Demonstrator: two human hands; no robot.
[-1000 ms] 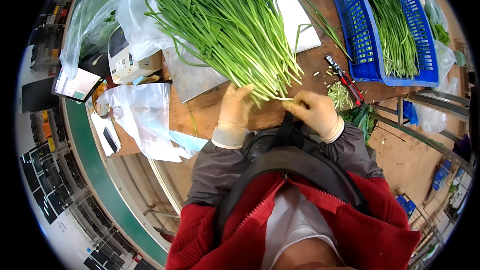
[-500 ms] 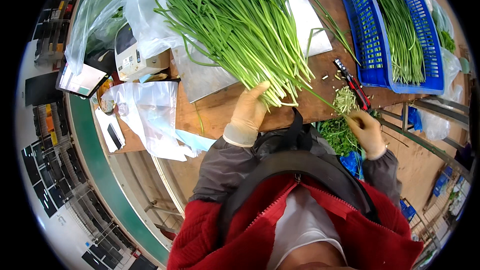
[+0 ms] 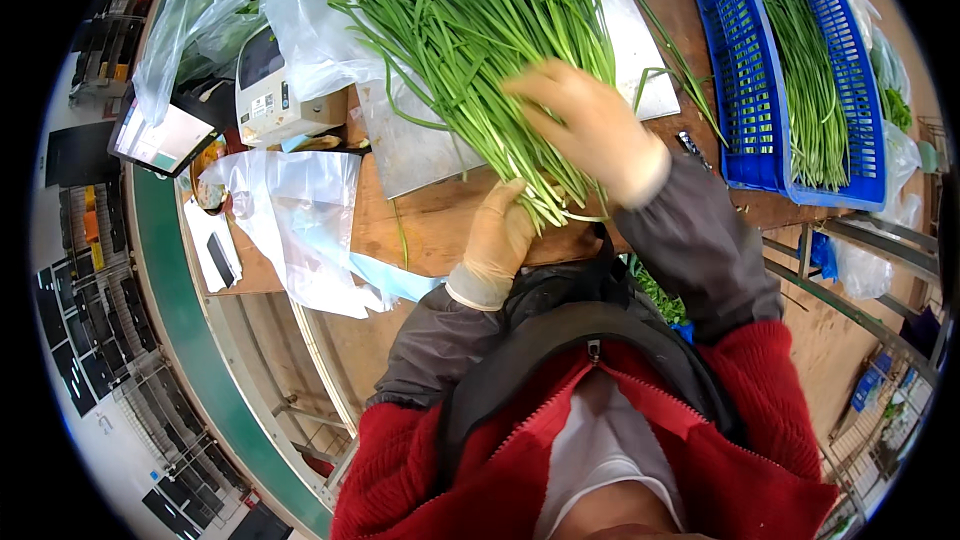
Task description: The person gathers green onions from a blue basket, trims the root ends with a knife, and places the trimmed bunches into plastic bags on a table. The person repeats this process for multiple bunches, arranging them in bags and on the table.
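A big heap of long green chive stalks (image 3: 470, 30) lies on a metal sheet (image 3: 420, 145) on the wooden table (image 3: 440, 225). My left hand (image 3: 500, 235), in a pale glove, rests at the cut ends of the stalks at the table's near edge, fingers around the lowest stalks. My right hand (image 3: 590, 125), gloved too, lies spread on top of the heap, fingers apart and pressing on the stalks.
A blue plastic crate (image 3: 740, 70) with more green stalks stands at the right. Red-handled scissors (image 3: 695, 148) lie beside it. A white scale (image 3: 275, 90) and clear plastic bags (image 3: 290, 220) sit at the left. Green trimmings (image 3: 655, 290) lie below the table edge.
My right hand has come up from the trimmings at the lower right and now lies on the heap. My left hand has stayed at the cut ends.
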